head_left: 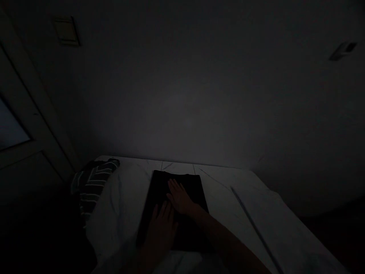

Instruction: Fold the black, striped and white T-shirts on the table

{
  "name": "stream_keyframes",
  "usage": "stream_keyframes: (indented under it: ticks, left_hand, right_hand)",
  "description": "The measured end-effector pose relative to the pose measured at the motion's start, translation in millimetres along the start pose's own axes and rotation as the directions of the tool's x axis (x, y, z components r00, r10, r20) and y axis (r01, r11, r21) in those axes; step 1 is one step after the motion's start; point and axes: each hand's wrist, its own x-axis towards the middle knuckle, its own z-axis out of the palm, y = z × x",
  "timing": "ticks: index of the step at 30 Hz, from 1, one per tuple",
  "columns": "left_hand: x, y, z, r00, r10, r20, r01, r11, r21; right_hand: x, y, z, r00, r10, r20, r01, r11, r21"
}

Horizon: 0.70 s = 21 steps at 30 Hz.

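Note:
A black rectangular piece of cloth [192, 186], which looks like a folded garment, lies flat on a white marble-patterned table [114, 213]. Its far edge dips slightly in the middle, a little like a neckline. My right hand [180, 197] rests palm down on the upper middle of the cloth, fingers stretched out. Nearer to me, my left hand [162, 226] lies on the cloth's lower left part with its fingers spread. The two hands are close together, and neither grasps anything. Deep shadow hides the cloth's folds and details.
A dark cloth with light stripes [95, 179] hangs over the table's left edge. A long thin dark strip or line [253, 224] runs along the right side. Behind stands a wall [182, 95] with a switch plate [66, 31]; a door [31, 125] is at left.

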Motion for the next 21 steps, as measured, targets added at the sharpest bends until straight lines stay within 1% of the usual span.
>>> stream_keyframes:
  ticks: [1,3,5,7,9,11,13,15,17,18,19,21]
  left_hand:
    - [8.3,7.1,1.1,1.0,0.009,0.021,-0.009,1.0,-0.014]
    - [18.5,19.0,6.1,0.999,0.028,0.034,-0.027,0.999,-0.034]
    - [19.9,25.3,12.1,0.999,0.047,0.014,-0.046,0.998,-0.041]
    - [16.3,26.2,15.8,0.998,0.062,0.0,-0.062,0.997,-0.037]
    - [12.5,24.5,16.1,0.998,0.061,0.002,-0.061,0.998,-0.027]
    - [11.2,23.0,14.4,0.998,0.064,0.012,-0.064,0.998,-0.022]
    - [12.8,22.9,12.2,0.997,0.068,0.026,-0.068,0.998,-0.02]
    - [16.2,24.2,10.4,0.997,0.065,0.044,-0.064,0.998,-0.016]
    - [19.3,26.4,9.2,0.998,0.05,0.047,-0.05,0.999,-0.005]
    - [20.2,27.8,8.8,0.998,0.05,0.041,-0.05,0.999,0.0]
    - [20.5,29.3,8.8,0.998,0.05,0.029,-0.05,0.999,0.005]
    - [19.3,32.4,9.3,0.998,0.058,0.007,-0.058,0.998,0.01]
  right_hand:
    - [-12.6,7.8,0.6,0.999,0.031,0.009,-0.031,1.0,0.0]
    - [-28.2,24.6,1.0,0.997,0.077,0.022,-0.077,0.997,-0.015]
    - [-33.2,42.1,-0.6,0.993,0.115,0.029,-0.113,0.993,-0.041]
    - [-32.3,60.4,-5.4,0.982,0.186,0.032,-0.184,0.981,-0.068]
    - [-29.3,78.8,-13.7,0.953,0.301,0.03,-0.297,0.951,-0.083]
    - [-25.8,95.6,-25.1,0.913,0.407,0.041,-0.402,0.911,-0.093]
    - [-22.3,107.4,-37.8,0.881,0.47,0.058,-0.463,0.88,-0.103]
    - [-20.7,110.7,-48.8,0.865,0.499,0.056,-0.491,0.864,-0.112]
    - [-24.8,103.0,-53.9,0.863,0.505,0.013,-0.5,0.858,-0.116]
    - [-30.0,95.3,-53.2,0.874,0.486,-0.012,-0.483,0.868,-0.116]
    - [-37.5,85.7,-50.2,0.896,0.443,-0.033,-0.443,0.889,-0.114]
    - [-57.4,64.0,-39.4,0.953,0.298,-0.05,-0.302,0.948,-0.097]
